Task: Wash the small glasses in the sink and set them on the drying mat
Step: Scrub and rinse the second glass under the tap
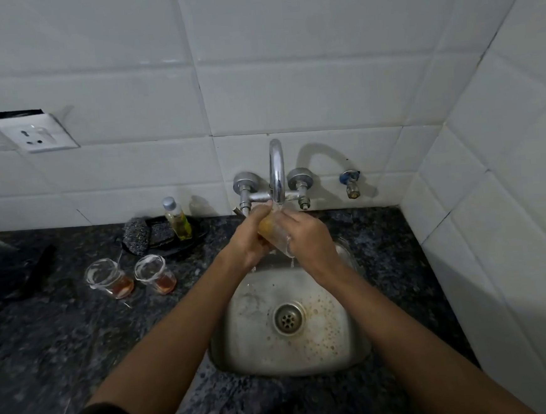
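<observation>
Just above centre frame, your left hand and right hand close from either side around a small glass, fingers curled on it, directly under the tap. Water runs off the glass and your right hand into the steel sink below, whose basin shows droplets and a brownish stain round the drain. At centre left, two more glasses stand side by side on the dark stone counter, each with reddish liquid at the bottom. Behind them, a dark tray against the tiled wall holds a scrubber and a bottle of yellow liquid. A socket sits at upper left. A dark object at the far left edge is too dim to identify.
</observation>
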`<state>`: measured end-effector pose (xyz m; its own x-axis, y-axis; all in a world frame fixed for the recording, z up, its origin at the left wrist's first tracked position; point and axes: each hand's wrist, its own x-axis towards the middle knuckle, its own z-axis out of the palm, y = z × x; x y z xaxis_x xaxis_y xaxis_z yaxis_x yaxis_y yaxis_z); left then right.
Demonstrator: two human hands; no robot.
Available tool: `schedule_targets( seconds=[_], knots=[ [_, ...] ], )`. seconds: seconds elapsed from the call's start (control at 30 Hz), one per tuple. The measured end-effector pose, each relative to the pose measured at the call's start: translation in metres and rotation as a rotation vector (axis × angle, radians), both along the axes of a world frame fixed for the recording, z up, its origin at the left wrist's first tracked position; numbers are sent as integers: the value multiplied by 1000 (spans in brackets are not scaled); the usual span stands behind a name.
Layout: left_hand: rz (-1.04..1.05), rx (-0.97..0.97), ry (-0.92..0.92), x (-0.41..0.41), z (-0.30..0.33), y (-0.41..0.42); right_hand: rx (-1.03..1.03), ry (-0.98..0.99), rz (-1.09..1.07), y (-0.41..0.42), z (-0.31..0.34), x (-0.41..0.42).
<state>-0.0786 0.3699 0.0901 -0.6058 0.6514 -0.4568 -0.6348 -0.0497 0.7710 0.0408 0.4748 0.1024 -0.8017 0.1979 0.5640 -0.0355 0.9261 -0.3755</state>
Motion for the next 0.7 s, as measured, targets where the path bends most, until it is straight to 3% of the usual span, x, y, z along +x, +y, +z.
schedule_targets(
  seconds=[0.07, 0.2, 0.3, 0.37, 0.4, 0.53, 0.7],
  knots=[
    [76, -44, 18, -1, -5, -2, -147, -69, -62, 0, 2, -1],
    [196, 92, -94, 4, -2, -6, -364, -333, -96, 5, 6, -5],
    [157, 288, -173, 7, 2, -10, -876, -584, -86, 13, 12, -2],
    [129, 376, -210, 7, 3, -11, -1276, -650, -28, 14, 12, 2],
    [120, 399, -206, 5, 3, -11, -1352, -644, 0, 13, 11, 3],
    [88, 279, 11, -1, 8, -4, -1427, -642, 117, 4, 4, 12],
    [269, 118, 177, 1, 9, -3, -1017, -765, 79, 4, -2, 19]
  ],
)
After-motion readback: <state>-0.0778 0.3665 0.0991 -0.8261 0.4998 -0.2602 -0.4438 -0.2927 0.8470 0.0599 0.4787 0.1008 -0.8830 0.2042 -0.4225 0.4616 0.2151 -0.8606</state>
